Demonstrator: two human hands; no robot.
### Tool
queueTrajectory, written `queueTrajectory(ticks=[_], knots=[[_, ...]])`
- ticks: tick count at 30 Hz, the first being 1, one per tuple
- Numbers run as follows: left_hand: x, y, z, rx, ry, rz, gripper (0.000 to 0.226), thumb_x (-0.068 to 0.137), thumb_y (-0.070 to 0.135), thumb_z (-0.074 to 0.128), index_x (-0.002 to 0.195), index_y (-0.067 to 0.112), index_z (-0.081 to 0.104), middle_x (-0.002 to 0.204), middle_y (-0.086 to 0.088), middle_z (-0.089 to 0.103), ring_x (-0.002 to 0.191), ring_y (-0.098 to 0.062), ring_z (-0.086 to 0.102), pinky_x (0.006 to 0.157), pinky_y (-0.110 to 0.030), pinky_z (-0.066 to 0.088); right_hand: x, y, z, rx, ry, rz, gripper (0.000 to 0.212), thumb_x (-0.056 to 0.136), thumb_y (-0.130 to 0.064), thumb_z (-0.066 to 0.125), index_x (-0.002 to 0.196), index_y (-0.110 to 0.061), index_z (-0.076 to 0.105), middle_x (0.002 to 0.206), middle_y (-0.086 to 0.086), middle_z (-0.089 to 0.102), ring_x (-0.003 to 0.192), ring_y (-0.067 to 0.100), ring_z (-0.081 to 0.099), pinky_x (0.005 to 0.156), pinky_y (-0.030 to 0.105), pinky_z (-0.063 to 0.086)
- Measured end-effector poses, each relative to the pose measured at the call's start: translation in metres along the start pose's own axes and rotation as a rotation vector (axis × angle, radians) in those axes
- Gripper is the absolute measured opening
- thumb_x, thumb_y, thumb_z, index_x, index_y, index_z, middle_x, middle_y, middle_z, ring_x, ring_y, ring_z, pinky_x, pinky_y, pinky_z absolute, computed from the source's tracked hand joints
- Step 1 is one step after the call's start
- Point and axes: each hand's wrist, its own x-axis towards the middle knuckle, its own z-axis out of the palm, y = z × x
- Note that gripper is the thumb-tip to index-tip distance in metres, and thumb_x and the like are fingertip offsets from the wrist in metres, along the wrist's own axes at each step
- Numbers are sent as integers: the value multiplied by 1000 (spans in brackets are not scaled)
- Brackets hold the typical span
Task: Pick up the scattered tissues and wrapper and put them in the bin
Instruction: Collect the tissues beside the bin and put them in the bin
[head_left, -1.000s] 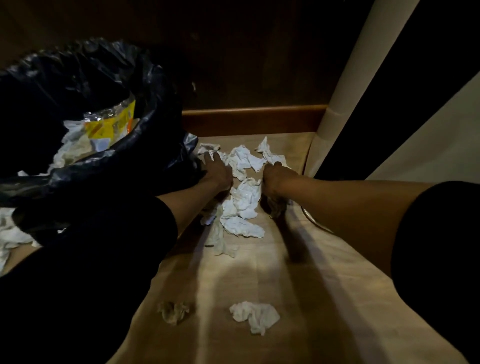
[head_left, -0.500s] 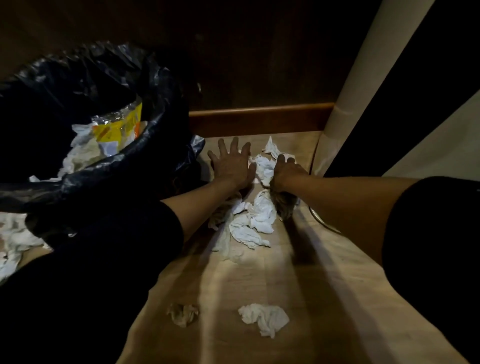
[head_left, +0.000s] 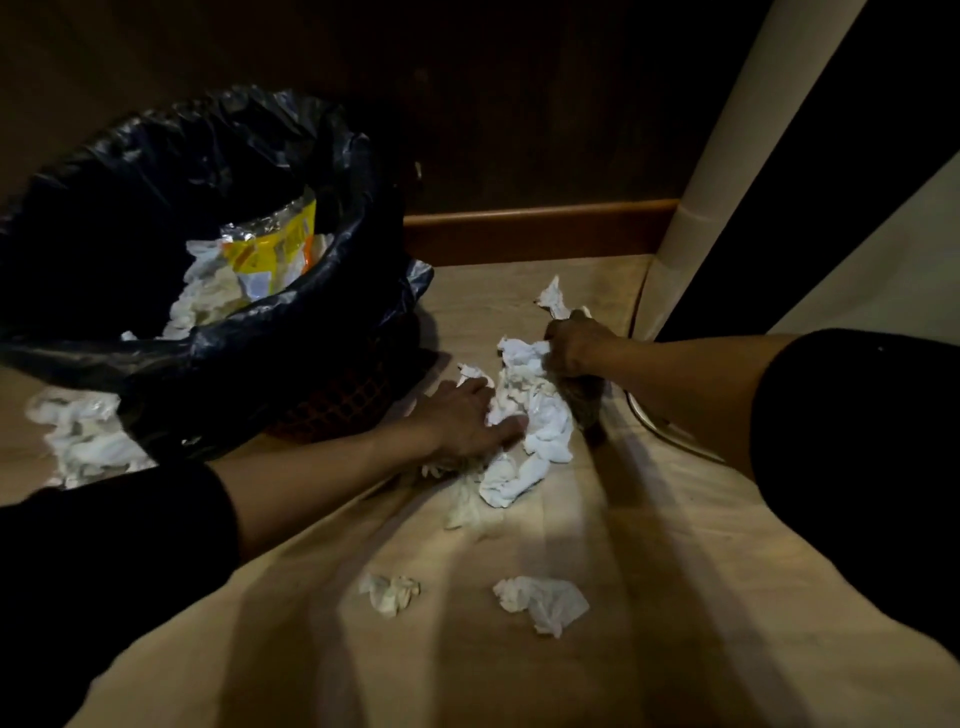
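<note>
Light wood-look floor (head_left: 597, 670), streaked with long dark shadows. Dark brown wall (head_left: 519, 114) at back, reddish-brown wooden skirting board (head_left: 540, 228) along its base. Cream-coloured post (head_left: 727, 171) rising on the right, tilted in the wide-angle view, its foot touching the floor near the skirting board's right end. Thin curved metallic rim (head_left: 654, 423) on the floor just beside the post's base, partly hidden; cannot tell what it is.

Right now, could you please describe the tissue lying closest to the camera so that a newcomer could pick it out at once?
Start at the black-lined bin on the left, then follow the pale floor toward the camera, past the tissue pile between both hands. Two loose tissues lie there; the nearest tissue is the right-hand one, larger and whiter than its small crumpled neighbour.
</note>
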Motion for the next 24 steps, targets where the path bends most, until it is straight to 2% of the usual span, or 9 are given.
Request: queueTrajectory(ticks=[2,4,7,10,14,18,20,22,24], knots=[[-16,-6,5,27,-71,26,109,71,90,38,155,22,18,165,3,8,149,-31,17,116,-51,27,-6,-7,-3,-8,10,-38,51,88,-45,65,125,-10,60,129,16,57,112,34,58,83,34,49],[-30,-10,16,84,-83,71,116,67,77,64,154,19,16,164,-2,8,147,-33,17,115,-47,32,-13,-15,-6,-49,-48,-74,49,85,-43,70,118,-7,65,122,16,64,107,33,62,82,33,51],[-48,-20,34,173,-8,121,106,63,54,81,147,13,29,153,-11,25,134,-35,33,101,-45,47,-22,-27,-8,-118,-148,-119,48,79,-29,79,122,-10,66,123,10,65,109,29,63,82,28,48],[-60,-28,41,179,97,205,64,70,33,76,125,11,52,126,-12,47,108,-33,54,78,-40,54,-26,-34,-23,-93,-119,-134,47,77,-20,80,121,-11,65,122,9,64,104,26,62,76,28,48],[-72,-38,34,105,135,222,30,79,31,68,101,13,60,103,-12,59,93,-33,62,75,-37,52,-33,-31,-49,-1,-20,-176,38,80,-23,74,116,-19,60,116,8,62,96,25,60,71,32,53],[-87,-49,26,51,171,187,29,81,32,68,101,14,58,105,-10,64,95,-31,63,75,-33,48,-46,-26,-54,-81,8,-267,36,85,-22,67,119,-30,65,116,0,62,98,24,64,73,32,56],[-99,-53,24,43,188,188,34,79,34,69,107,19,57,105,-6,66,95,-28,64,72,-31,47,-50,-27,-50,-140,-59,-242,27,76,-21,78,102,-26,73,108,2,71,89,20,68,72,33,60],[-113,-53,25,81,184,193,40,79,33,68,116,26,55,105,-4,66,94,-26,65,72,-30,47,-60,-30,-45,-193,-116,-245,26,62,-33,88,80,-23,73,91,0,71,79,17,67,66,30,59],[-124,-54,32,122,154,191,45,80,30,66,122,33,53,106,-3,62,95,-26,64,73,-30,47,-70,-37,-30,-273,-171,-293,23,69,-37,82,77,-20,70,88,1,63,82,20,63,69,30,55]])
